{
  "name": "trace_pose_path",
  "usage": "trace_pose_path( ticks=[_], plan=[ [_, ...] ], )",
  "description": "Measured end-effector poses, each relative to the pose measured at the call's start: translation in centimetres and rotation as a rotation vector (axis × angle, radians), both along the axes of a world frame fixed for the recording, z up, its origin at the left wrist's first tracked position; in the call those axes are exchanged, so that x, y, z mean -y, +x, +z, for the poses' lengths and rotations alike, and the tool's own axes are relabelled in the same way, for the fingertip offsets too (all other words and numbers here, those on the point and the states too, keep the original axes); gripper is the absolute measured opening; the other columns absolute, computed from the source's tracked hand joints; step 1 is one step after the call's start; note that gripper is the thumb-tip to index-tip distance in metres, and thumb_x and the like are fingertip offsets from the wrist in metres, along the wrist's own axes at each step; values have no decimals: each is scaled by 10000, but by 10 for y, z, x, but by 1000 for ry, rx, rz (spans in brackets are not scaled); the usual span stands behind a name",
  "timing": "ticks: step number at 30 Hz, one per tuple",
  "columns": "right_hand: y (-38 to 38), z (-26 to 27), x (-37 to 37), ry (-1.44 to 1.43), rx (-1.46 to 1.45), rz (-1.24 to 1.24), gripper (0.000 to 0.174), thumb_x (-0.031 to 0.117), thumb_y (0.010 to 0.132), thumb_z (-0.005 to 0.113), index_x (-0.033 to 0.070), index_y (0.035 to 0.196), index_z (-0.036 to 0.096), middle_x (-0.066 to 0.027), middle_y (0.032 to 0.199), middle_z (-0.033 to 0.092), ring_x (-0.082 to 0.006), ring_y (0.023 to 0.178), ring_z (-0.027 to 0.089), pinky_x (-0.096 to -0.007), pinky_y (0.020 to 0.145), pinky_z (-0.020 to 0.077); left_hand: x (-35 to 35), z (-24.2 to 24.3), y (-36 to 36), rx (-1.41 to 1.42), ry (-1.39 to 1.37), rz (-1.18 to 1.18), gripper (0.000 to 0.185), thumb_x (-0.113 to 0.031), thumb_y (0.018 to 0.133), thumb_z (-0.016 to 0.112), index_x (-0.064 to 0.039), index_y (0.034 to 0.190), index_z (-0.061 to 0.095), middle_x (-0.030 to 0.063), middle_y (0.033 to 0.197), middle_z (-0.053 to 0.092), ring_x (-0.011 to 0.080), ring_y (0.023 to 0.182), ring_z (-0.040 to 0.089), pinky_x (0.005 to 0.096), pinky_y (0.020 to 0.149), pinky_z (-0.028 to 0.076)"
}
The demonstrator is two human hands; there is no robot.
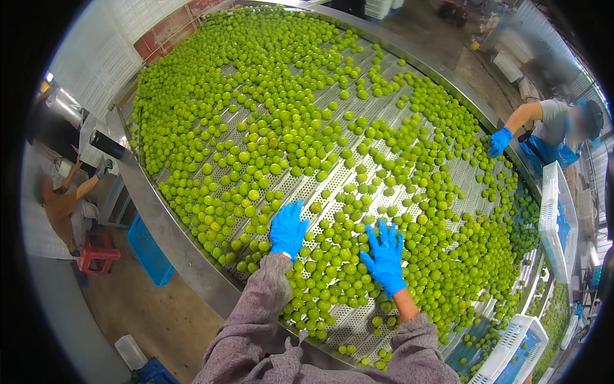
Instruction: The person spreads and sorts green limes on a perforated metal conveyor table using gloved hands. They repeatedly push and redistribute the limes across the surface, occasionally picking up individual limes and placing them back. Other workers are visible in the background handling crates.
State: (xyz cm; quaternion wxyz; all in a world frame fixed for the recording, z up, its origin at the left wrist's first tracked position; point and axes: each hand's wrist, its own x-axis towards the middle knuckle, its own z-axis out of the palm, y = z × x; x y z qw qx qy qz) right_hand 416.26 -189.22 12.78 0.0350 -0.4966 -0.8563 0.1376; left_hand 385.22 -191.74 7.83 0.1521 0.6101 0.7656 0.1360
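Note:
Many small round green fruits, plum-like, lie loose over a wide perforated metal conveyor of narrow slats. Over the near middle of it is my left hand, in a blue glove, palm down with fingers apart, beside a bare strip of slats. My right hand, gloved in the same blue, is spread flat against the fruits to the right. Among the fruits just right of my left fingertips is one with a brownish surface. What lies under my palms is hidden.
A metal side rail borders the conveyor. White plastic crates stand along its right end. Across from me, a co-worker's blue-gloved hand touches fruits. A blue crate and red stool are at left, near other people.

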Motion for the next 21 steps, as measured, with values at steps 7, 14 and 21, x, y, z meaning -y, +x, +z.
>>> trace_pose_path(
  ticks=[7, 14, 21],
  plan=[
    [38, -8, 9, 61, -8, -294, 811, 438, 921, 656, 224, 1605, 279, -161, 1672, 171, -468, 1509, 156, -624, 1208, 92, -127, -23, -76, -503, 596, 8, 396, -96, 934, 544, -97, 1330, 558, 105, 1125, 608, 306, 1051, 595, 437, 853, 513],
    [57, -22, 36, 56, -1, -212, 679, 344, 911, 677, 330, 1538, 418, -147, 1665, 208, -415, 1517, 198, -597, 1218, 97, -189, -34, -98, -324, 134, -9, 443, -141, 866, 678, -170, 1301, 599, 166, 1122, 630, 371, 997, 649, 469, 788, 542],
    [52, -41, 3, 154, -132, -79, 376, 391, 865, 732, 232, 1205, 705, -143, 1649, 254, -404, 1512, 216, -595, 1214, 128, -161, -34, -69, 170, 241, 172, 319, -248, 883, 740, -123, 1135, 590, 139, 939, 684, 352, 832, 675, 458, 713, 538]
  ],
)
